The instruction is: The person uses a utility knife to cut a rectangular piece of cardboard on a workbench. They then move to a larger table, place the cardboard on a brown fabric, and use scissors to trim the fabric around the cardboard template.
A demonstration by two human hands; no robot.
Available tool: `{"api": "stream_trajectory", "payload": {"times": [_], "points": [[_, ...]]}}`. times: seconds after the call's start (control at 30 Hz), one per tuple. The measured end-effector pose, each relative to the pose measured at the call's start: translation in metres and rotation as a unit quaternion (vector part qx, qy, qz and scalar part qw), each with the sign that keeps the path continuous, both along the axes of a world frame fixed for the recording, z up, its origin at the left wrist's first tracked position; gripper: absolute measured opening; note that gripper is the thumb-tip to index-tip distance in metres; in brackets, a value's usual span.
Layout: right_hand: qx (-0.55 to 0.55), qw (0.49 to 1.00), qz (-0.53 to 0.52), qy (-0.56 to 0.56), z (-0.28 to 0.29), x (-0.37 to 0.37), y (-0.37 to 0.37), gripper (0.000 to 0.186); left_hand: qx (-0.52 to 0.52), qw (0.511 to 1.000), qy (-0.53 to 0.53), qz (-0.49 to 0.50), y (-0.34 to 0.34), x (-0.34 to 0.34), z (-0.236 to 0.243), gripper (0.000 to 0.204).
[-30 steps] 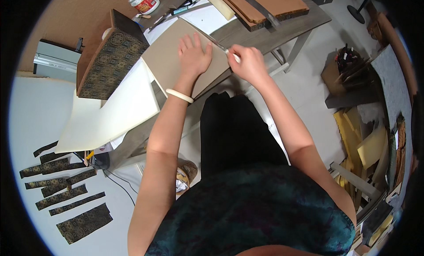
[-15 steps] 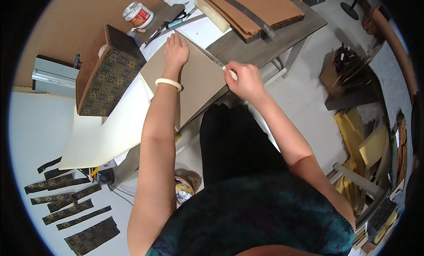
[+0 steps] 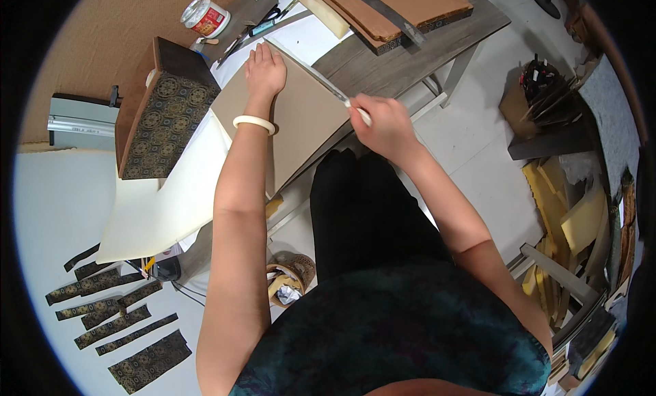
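A flat grey-brown board (image 3: 307, 126) lies at the table's near edge. My left hand (image 3: 265, 71) presses flat on its far left part, fingers stretched out, with a cream bangle (image 3: 253, 125) on the wrist. Wrapped round a white handle, my right hand (image 3: 384, 126) is closed at the board's right corner. The handle belongs to a long, thin metal-bladed tool, seemingly a knife (image 3: 339, 95). Its blade runs along the board's far right edge, toward my left fingertips; whether it touches the board I cannot tell.
A patterned box (image 3: 167, 119) stands left of the board, beside cream sheets (image 3: 160, 215). Scissors (image 3: 271, 15) and a white jar (image 3: 205, 19) sit farther back. Brown panels (image 3: 410, 10) carry a metal strip (image 3: 383, 13). Patterned strips (image 3: 152, 362) lie lower left; a bin (image 3: 292, 273) stands below.
The whole view has shifted slightly. My left hand stays on the board, its fingers a little more spread. My right hand keeps its grip on the knife, close to the same spot.
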State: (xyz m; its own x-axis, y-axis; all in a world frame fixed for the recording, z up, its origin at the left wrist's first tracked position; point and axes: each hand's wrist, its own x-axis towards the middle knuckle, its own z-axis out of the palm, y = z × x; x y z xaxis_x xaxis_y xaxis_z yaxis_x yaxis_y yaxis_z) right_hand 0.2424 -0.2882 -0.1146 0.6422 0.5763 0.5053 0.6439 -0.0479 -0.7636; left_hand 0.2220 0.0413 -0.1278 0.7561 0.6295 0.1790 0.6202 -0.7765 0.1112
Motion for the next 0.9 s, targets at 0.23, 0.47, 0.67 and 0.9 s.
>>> {"api": "stream_trajectory", "payload": {"times": [0.23, 0.47, 0.67, 0.9], "points": [[0.002, 1.0, 0.003, -0.011, 0.007, 0.006, -0.006, 0.005, 0.001, 1.0, -0.001, 0.008, -0.006, 0.002, 0.004, 0.066], [-0.002, 1.0, -0.009, -0.007, 0.011, -0.003, -0.021, 0.006, -0.008, 1.0, 0.016, 0.012, -0.006, 0.003, 0.006, 0.067], [-0.027, 1.0, -0.001, -0.009, 0.007, -0.008, -0.035, 0.004, -0.017, 1.0, 0.017, 0.015, -0.006, 0.002, 0.008, 0.067], [-0.023, 1.0, -0.005, -0.009, 0.006, 0.002, -0.028, 0.003, -0.004, 1.0, -0.006, -0.002, -0.009, 0.006, 0.003, 0.067]]}}
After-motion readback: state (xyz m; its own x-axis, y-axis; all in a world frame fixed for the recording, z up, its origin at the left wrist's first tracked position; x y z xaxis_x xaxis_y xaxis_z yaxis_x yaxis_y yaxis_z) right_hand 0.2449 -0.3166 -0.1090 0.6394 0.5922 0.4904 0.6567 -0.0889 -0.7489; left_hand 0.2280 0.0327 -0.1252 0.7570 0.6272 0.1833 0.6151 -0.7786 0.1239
